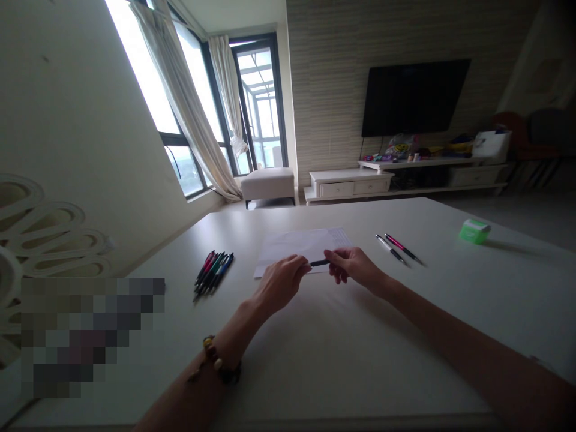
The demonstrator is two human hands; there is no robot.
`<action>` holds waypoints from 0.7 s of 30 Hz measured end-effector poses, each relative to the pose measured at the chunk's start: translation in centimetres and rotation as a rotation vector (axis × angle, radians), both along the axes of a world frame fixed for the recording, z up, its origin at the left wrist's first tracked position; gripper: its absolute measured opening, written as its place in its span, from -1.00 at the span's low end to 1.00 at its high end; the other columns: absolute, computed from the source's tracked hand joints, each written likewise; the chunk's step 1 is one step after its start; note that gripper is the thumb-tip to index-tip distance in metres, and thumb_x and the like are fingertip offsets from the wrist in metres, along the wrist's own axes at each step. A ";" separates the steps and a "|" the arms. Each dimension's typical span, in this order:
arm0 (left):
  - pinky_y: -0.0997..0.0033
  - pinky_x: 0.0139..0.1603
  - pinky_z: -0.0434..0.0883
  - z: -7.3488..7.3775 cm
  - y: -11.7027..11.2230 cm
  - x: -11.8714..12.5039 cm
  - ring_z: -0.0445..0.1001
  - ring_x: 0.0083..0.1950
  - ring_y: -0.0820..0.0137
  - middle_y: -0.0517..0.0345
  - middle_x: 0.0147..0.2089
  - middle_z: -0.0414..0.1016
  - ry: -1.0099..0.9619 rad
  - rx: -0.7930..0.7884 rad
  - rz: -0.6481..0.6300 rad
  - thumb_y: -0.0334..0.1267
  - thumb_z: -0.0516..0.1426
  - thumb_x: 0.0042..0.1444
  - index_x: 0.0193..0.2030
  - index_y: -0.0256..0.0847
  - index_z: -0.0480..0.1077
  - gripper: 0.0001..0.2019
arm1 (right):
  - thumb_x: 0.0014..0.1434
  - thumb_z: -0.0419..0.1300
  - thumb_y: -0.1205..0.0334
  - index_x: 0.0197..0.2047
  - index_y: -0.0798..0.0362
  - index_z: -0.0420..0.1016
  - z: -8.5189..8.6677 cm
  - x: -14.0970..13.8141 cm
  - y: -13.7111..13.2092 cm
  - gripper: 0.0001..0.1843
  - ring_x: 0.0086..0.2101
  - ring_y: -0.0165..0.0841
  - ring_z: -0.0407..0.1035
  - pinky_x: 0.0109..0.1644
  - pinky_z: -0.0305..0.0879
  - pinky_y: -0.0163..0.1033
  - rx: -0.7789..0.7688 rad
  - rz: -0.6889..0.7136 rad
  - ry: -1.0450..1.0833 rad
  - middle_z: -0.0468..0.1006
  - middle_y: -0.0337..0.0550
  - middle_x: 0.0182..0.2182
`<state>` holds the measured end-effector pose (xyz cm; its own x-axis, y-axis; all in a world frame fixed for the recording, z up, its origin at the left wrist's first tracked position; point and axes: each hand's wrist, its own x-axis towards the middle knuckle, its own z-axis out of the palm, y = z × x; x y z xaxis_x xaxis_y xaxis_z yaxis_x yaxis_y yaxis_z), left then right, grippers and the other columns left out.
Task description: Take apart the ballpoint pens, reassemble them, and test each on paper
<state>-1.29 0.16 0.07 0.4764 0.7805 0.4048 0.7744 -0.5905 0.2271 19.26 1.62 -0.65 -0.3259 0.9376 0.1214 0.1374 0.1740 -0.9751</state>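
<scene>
Between my two hands a dark pen (319,263) lies level, just over the near edge of a white paper sheet (292,243). My left hand (282,281) closes on its left end, and my right hand (350,264) pinches the right end between thumb and fingers. Much of the pen is hidden by the fingers. To the left, several pens (213,273) with red, green and blue parts lie in a bunch on the table. Right of the paper are a white-and-black pen (390,249) and a red-and-black pen (405,248), side by side.
The white table (288,372) spreads all around my hands. A small green-and-white box (474,231) stands at its right side. Beyond the table are a pale ottoman (268,183), a low white TV cabinet (351,185) and a wall-mounted television (414,99). A blurred-out patch covers the lower left.
</scene>
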 end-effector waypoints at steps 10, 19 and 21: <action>0.46 -0.40 0.17 -0.1 0.1 0.0 0.41 -0.35 0.39 0.14 -0.23 0.50 0.012 -0.017 -0.002 -0.14 -0.10 0.27 -0.19 -0.13 0.39 -0.73 | -0.01 0.28 -0.01 -0.34 0.16 0.47 -0.5 0.3 0.5 -0.64 -0.57 -0.47 0.35 -0.59 0.18 -0.38 0.097 -0.010 -0.074 0.51 -0.14 -0.49; 0.45 -0.39 0.20 0.1 -0.1 0.1 0.43 -0.32 0.37 0.12 -0.23 0.51 -0.007 -0.044 -0.006 -0.14 -0.11 0.28 -0.18 -0.14 0.39 -0.72 | -0.09 0.35 0.06 -0.24 0.14 0.50 -0.5 0.5 0.6 -0.61 -0.50 -0.44 0.40 -0.54 0.25 -0.37 0.117 -0.042 -0.044 0.55 -0.11 -0.40; 0.45 -0.38 0.21 0.1 -0.2 0.1 0.43 -0.32 0.37 0.11 -0.23 0.51 -0.023 -0.053 -0.006 -0.14 -0.12 0.28 -0.18 -0.15 0.40 -0.70 | -0.07 0.33 0.02 -0.23 0.15 0.49 -0.3 0.4 0.5 -0.59 -0.48 -0.42 0.41 -0.53 0.26 -0.36 0.102 -0.031 -0.044 0.55 -0.09 -0.38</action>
<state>-1.22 0.01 0.21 0.4723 0.7983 0.3738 0.7650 -0.5819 0.2761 19.64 2.15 -0.98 -0.3036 0.9309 0.2031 0.1864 0.2670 -0.9455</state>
